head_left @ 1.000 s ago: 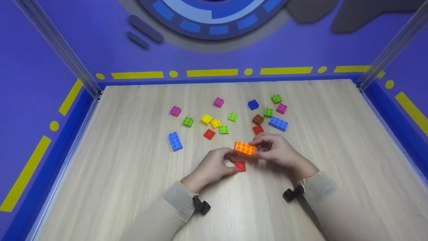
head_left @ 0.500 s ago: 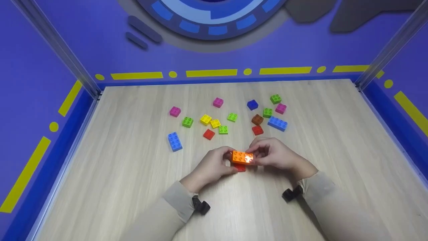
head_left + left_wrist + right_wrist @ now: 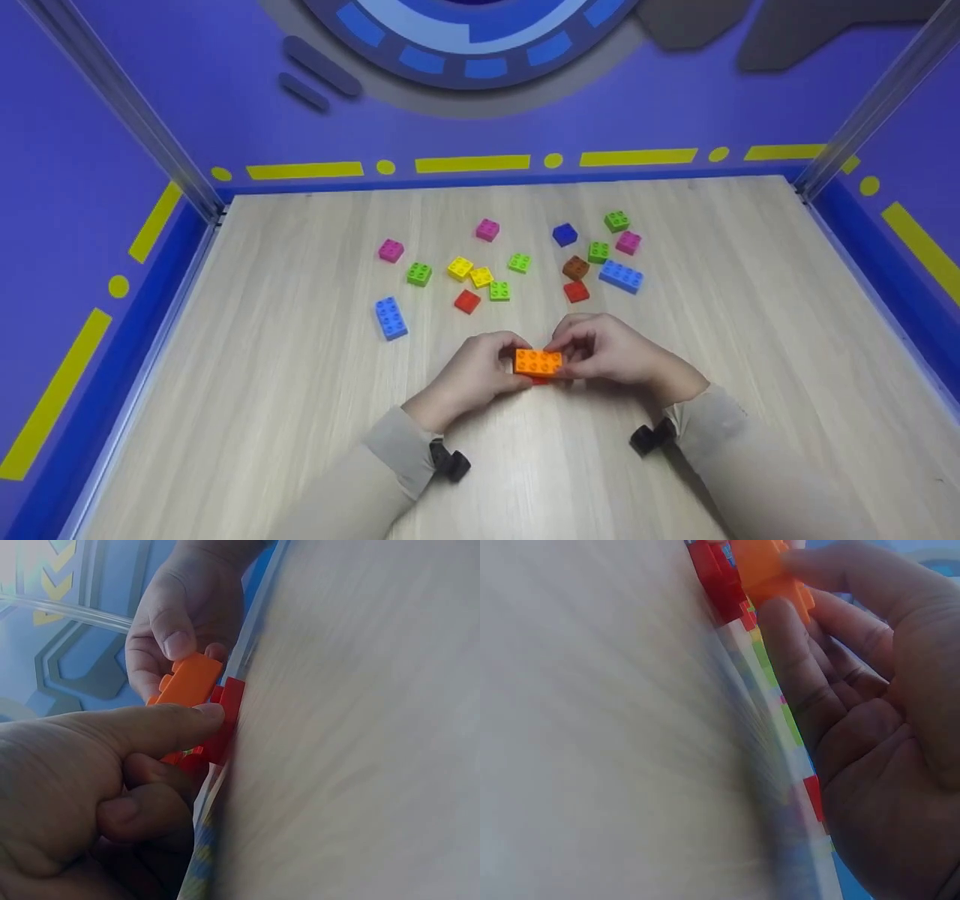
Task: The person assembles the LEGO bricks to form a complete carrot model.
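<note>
My right hand point(image 3: 619, 347) pinches an orange eight-stud building brick point(image 3: 538, 362) between thumb and fingers, studs up. Close beneath it is a red brick point(image 3: 229, 712), lying on the table and mostly covered by the orange one in the head view. With thumb and curled fingers my left hand point(image 3: 480, 367) grips the red brick from the left side. In the left wrist view the left thumb lies along both bricks. The right wrist view shows the orange brick point(image 3: 759, 570) right over the studs of the red one, slightly tilted.
Farther back lie several loose bricks, among them a blue long brick point(image 3: 391, 318) at left, another blue long brick point(image 3: 621, 276) at right, a red brick point(image 3: 467, 301) and a brown brick point(image 3: 576, 268). Purple-blue walls point(image 3: 480, 135) enclose the wooden table point(image 3: 262, 337).
My right hand has brought the orange brick left and toward me, from behind the red brick to right over it. The left hand has stayed at the red brick.
</note>
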{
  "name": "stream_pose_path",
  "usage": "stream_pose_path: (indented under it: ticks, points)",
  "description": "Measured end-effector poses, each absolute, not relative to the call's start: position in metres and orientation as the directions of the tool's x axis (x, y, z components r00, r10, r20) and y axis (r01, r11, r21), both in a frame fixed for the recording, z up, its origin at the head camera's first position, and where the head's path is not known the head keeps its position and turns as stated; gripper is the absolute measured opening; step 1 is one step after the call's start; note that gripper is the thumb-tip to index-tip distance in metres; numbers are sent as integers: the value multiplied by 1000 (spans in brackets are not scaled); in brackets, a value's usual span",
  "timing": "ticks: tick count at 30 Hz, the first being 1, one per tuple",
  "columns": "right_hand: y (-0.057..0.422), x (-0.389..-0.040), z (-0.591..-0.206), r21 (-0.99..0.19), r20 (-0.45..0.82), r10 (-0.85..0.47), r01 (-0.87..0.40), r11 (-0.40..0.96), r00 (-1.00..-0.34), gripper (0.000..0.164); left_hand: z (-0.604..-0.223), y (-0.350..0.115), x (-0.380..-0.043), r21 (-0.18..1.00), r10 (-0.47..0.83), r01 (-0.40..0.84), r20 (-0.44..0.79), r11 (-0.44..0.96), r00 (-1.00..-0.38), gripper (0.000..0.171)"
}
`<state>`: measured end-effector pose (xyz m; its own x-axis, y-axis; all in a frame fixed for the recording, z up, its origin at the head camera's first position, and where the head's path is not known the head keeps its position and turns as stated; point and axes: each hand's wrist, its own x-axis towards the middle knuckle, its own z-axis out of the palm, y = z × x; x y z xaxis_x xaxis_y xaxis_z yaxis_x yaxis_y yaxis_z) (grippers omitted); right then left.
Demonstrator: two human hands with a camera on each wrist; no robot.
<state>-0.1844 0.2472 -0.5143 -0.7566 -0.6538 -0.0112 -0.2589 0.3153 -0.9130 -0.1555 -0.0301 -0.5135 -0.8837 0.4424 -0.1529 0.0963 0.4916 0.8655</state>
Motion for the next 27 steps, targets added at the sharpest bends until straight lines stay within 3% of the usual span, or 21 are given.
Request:
stream_pose_path:
  ticks: [10,27]
  points:
    - [243,-182,-512,-894,-41,-651,-264,363,-758,28,-513,-30,-156,835,479,193,-94,515,-873,32]
    - [231,-174,-501,-809,-19,-653,-373,455,-757,29,-513,-31,-156,801,481,225,-88,554,-872,28]
